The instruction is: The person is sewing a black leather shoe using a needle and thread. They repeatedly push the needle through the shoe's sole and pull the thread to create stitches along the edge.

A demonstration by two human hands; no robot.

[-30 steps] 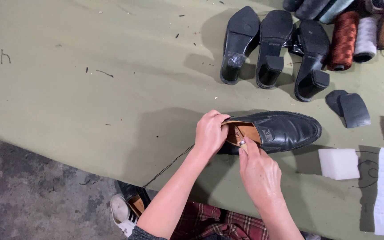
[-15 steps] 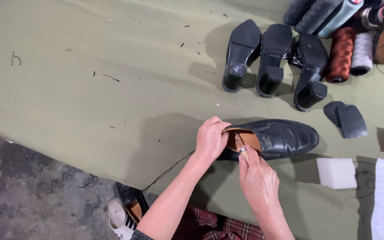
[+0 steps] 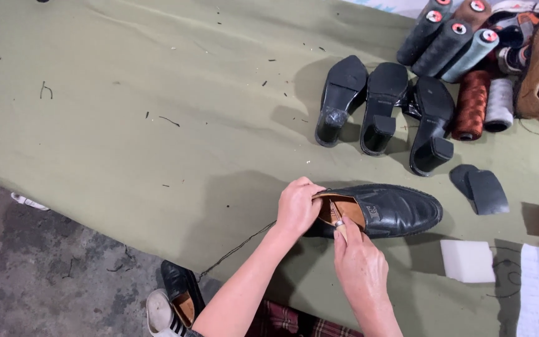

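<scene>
Barely shifted, left hand (image 3: 297,207) clasps the black loafer's (image 3: 394,209) heel; right hand (image 3: 358,265) pinches a needle inside. Olive counter (image 3: 157,125), three heeled shoes (image 3: 382,106).

A single head-worn view looks steeply down from above the near edge of the tabletop (image 3: 157,125), close over the hands. It faces the far side, with floor (image 3: 45,281) showing at near left.

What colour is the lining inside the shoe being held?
Tan brown, inside the black leather shoe, seen in the head view between the left hand and right hand.
</scene>
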